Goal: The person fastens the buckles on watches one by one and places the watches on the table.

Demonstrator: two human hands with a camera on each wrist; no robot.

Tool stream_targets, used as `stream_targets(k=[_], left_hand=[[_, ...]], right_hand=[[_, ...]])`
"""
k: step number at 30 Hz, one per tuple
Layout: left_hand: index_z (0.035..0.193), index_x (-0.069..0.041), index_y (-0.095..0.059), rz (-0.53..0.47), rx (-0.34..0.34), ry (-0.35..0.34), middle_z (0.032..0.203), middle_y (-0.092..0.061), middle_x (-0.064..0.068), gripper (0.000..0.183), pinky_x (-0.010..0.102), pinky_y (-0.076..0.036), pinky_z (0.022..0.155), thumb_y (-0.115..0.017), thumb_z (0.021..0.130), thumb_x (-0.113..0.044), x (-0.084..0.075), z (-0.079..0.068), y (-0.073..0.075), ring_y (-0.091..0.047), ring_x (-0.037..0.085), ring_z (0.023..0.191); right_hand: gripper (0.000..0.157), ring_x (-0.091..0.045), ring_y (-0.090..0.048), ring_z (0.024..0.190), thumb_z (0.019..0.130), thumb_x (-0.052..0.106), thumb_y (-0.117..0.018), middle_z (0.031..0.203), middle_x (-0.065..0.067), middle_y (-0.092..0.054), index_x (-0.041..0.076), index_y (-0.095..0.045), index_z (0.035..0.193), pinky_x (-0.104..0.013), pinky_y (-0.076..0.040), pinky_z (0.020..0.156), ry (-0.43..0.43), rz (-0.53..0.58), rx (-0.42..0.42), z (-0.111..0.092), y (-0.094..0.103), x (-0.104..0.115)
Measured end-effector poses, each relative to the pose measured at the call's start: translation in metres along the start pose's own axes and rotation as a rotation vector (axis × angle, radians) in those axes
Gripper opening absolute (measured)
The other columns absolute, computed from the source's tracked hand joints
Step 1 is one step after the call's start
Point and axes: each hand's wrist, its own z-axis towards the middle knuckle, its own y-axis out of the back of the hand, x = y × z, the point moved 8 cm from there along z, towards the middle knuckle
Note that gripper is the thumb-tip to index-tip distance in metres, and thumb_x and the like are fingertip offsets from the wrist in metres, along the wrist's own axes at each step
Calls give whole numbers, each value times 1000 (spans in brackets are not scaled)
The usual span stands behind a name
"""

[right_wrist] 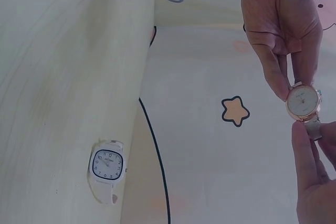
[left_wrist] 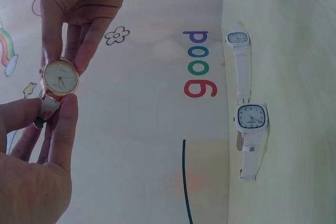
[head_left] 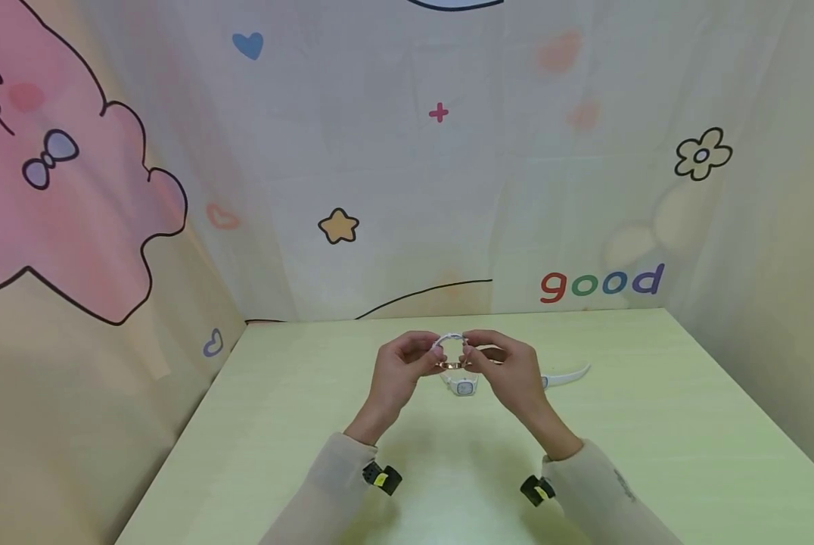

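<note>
A round wristwatch (left_wrist: 61, 78) with a rose-gold case, pale dial and white strap is held up above the table, between both hands. The left hand (head_left: 396, 371) pinches one side of it with thumb and fingers. On the opposite side, the right hand (head_left: 514, 372) pinches it the same way. In the head view, the strap arches above the gold case. Below and behind the hands lies a white square-faced watch (head_left: 464, 387) on the table. Farther right is another white watch (head_left: 570, 376), its face partly hidden by the right hand.
The pale green table (head_left: 284, 446) reaches back to a printed curtain (head_left: 393, 151) with a star, a flower and the word "good". Dark devices (head_left: 383, 478) are worn at both sleeve cuffs.
</note>
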Motion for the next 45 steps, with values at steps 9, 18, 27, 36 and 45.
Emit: stream_targets(k=[9,18,27,36,45], left_hand=[[115,0,-66,15,-46,65,101,-70,11,25,36,-60,81,-68,92,-6,8,4,12,-71,15,89],[114,0,-67,-5,-108,130,101,-69,14,22,37,-59,83,-66,92,-5,23,7,30,-70,16,88],[117,0,-66,52,-161,178,100,-70,9,25,37,-60,81,-67,93,-7,36,4,52,-71,15,87],[115,-2,-67,81,-227,231,100,-71,12,24,37,-60,80,-68,92,-7,53,0,73,-71,16,86],[115,-2,-67,103,-267,323,103,-71,14,23,35,-60,78,-67,92,-5,69,1,87,-73,22,87]], right_hand=[[27,-27,-72,91,94,12,-67,109,-21,-67,2,-67,119,-27,-60,75,-91,88,54,9,-13,-16],[25,-23,-73,91,94,11,-66,114,-18,-67,5,-68,118,-29,-60,76,-191,121,67,17,-31,-32],[23,-19,-72,86,91,7,-68,111,-18,-69,3,-71,113,-30,-60,74,-299,152,34,24,-57,-47],[22,-20,-74,87,92,7,-67,108,-15,-69,5,-70,114,-30,-60,76,-385,138,61,27,-81,-66],[23,-17,-73,83,92,7,-67,106,-15,-68,2,-70,114,-29,-60,75,-487,199,36,26,-98,-81]])
